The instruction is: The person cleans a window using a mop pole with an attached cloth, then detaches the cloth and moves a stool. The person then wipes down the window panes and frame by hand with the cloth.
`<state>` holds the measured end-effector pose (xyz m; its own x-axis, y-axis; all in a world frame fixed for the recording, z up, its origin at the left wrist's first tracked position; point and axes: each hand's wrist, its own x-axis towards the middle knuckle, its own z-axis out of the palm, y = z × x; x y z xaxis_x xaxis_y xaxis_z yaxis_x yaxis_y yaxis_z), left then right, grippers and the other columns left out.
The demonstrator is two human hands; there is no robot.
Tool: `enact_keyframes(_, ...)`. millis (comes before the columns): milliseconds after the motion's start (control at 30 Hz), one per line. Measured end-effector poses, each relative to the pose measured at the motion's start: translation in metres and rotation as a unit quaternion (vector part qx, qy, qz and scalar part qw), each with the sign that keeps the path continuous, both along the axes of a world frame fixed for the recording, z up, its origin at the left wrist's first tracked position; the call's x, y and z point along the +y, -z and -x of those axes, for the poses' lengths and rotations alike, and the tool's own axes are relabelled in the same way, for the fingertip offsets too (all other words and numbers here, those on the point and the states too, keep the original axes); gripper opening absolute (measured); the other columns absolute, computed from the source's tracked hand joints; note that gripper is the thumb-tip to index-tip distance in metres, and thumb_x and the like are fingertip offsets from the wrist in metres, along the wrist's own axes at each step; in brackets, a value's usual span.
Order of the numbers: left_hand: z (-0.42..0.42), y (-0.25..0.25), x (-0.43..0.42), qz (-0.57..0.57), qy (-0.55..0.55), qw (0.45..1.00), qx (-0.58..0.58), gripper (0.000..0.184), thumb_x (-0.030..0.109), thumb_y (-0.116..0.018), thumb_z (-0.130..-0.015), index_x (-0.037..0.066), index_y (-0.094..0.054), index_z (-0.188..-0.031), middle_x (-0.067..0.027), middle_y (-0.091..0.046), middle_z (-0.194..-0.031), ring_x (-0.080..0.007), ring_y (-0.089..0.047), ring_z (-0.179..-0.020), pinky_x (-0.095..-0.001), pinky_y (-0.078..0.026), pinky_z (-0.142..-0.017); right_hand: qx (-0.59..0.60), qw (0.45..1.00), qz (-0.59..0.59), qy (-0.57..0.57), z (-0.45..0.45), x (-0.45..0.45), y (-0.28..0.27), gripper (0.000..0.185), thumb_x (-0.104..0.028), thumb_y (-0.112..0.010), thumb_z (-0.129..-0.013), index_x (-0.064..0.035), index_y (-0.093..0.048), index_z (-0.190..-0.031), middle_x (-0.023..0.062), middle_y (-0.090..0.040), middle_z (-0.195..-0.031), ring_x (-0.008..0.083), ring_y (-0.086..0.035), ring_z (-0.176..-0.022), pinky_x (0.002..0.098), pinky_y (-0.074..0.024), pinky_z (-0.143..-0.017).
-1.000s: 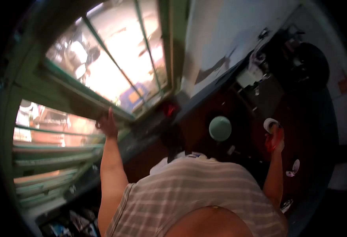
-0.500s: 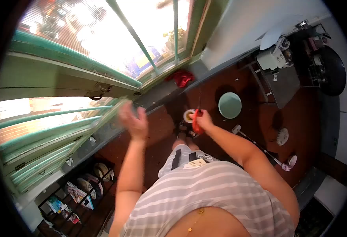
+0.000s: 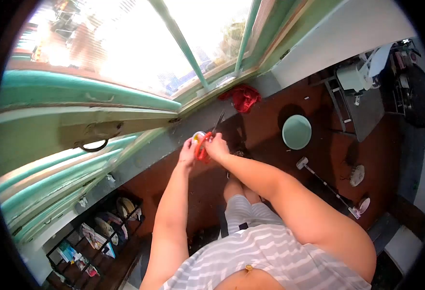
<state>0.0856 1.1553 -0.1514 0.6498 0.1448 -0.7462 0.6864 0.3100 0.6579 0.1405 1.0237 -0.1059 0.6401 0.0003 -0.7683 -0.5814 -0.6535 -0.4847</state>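
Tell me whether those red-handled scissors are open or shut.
The red-handled scissors look shut: their blades show as one narrow dark line, with no visible gap between them.

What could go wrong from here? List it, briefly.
1. The bare right hand holds red-handled, slim-bladed scissors very close to the bare left hand, which might get nicked.
2. The small round white-and-yellow roll between the hands could slip and drop onto the reddish-brown floor.
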Motion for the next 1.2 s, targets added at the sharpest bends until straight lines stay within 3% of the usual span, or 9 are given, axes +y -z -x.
enact_keyframes(100,-0.008,0.032,0.038,-0.145,-0.010,0.985,0.095,0.046,0.043,-0.052,-0.087,0.012,-0.041,-0.119,-0.0041,-0.057,-0.094,-0.0159,-0.057,-0.070,-0.0251,-0.045,-0.048,0.042,0.998,0.047,0.013,-0.014,0.027,0.024,0.080,-0.063,-0.053,-0.075,0.0050,-0.037,-0.113,0.0271,-0.058,-0.103,0.0372,-0.057,-0.099,0.0430,-0.0447,-0.084)
enact_keyframes(267,-0.013,0.043,0.075,-0.221,-0.276,0.923,0.151,0.040,0.018,-0.046,-0.086,0.004,-0.033,-0.121,-0.0153,-0.058,-0.091,-0.0212,-0.059,-0.059,-0.0289,-0.046,-0.043,0.001,0.993,-0.031,0.112,-0.020,0.066,0.062,0.078,-0.056,-0.056,-0.077,0.0090,-0.031,-0.115,0.0315,-0.056,-0.102,0.0385,-0.056,-0.100,0.0425,-0.0429,-0.088)
enact_keyframes(433,-0.006,0.087,0.100,-0.188,-0.329,0.924,0.054,0.045,0.025,-0.055,-0.085,0.005,-0.038,-0.121,-0.0159,-0.054,-0.102,-0.0220,-0.058,-0.080,-0.0320,-0.049,-0.059,-0.048,0.989,-0.127,0.064,-0.022,0.057,0.084,0.069,-0.029,-0.063,-0.078,0.0118,-0.026,-0.121,0.0190,-0.062,-0.099,0.0324,-0.059,-0.093,0.0379,-0.0444,-0.086)
enact_keyframes(567,-0.009,0.068,0.089,-0.106,-0.383,0.917,0.027,0.054,0.028,-0.060,-0.084,0.003,-0.037,-0.126,-0.0183,-0.049,-0.112,-0.0237,-0.052,-0.100,-0.0365,-0.047,-0.078,-0.131,0.905,0.001,0.405,-0.050,-0.025,0.070,0.077,-0.033,-0.070,-0.072,0.0034,-0.030,-0.126,0.0209,-0.054,-0.110,0.0309,-0.053,-0.103,0.0389,-0.0398,-0.090)
enact_keyframes(667,0.010,0.079,0.085,-0.502,-0.220,0.827,0.123,0.058,0.023,-0.059,-0.083,-0.001,-0.033,-0.129,-0.0202,-0.048,-0.114,-0.0246,-0.052,-0.100,-0.0373,-0.044,-0.084,-0.142,0.857,0.039,0.493,-0.082,-0.063,0.067,0.083,-0.037,-0.075,-0.069,0.0042,-0.030,-0.126,0.0238,-0.044,-0.123,0.0322,-0.043,-0.116,0.0395,-0.0315,-0.099)
enact_keyframes(767,0.008,0.031,0.041,-0.528,-0.198,0.825,0.050,0.056,0.017,-0.058,-0.082,-0.005,-0.034,-0.128,-0.0209,-0.047,-0.116,-0.0246,-0.051,-0.102,-0.0355,-0.041,-0.089,-0.155,0.928,0.035,0.337,-0.104,-0.096,0.084,0.059,-0.036,-0.073,-0.069,0.0017,-0.052,-0.109,0.0223,-0.054,-0.113,0.0360,-0.050,-0.106,0.0419,-0.0367,-0.093)
enact_keyframes(867,0.005,-0.014,-0.001,-0.426,-0.070,0.897,-0.097,0.049,0.012,-0.056,-0.081,-0.003,-0.040,-0.125,-0.0192,-0.048,-0.115,-0.0237,-0.051,-0.103,-0.0343,-0.041,-0.089,-0.345,0.910,0.097,0.210,-0.111,-0.131,0.067,0.040,-0.030,-0.067,-0.076,0.0010,-0.057,-0.099,0.0208,-0.058,-0.100,0.0382,-0.054,-0.092,0.0442,-0.0401,-0.086)
enact_keyframes(1000,-0.020,-0.078,-0.067,-0.200,0.140,0.953,-0.180,0.038,0.011,-0.055,-0.085,0.004,-0.048,-0.122,-0.0122,-0.047,-0.122,-0.0185,-0.053,-0.102,-0.0286,-0.044,-0.086,-0.372,0.898,-0.187,0.143,-0.092,-0.187,-0.088,0.034,-0.026,-0.060,-0.084,0.0007,-0.054,-0.105,0.0113,-0.059,-0.099,0.0232,-0.056,-0.092,0.0327,-0.0417,-0.084)
enact_keyframes(1200,-0.062,-0.281,-0.209,0.238,0.070,0.966,-0.077,0.050,0.017,-0.052,-0.090,0.005,-0.032,-0.134,-0.0083,-0.053,-0.118,-0.0208,-0.053,-0.104,-0.0343,-0.046,-0.087,-0.274,0.868,-0.377,0.174,-0.051,-0.258,-0.248,0.038,-0.031,-0.047,-0.093,-0.0013,-0.049,-0.117,0.0070,-0.058,-0.108,0.0157,-0.055,-0.097,0.0284,-0.0415,-0.088)
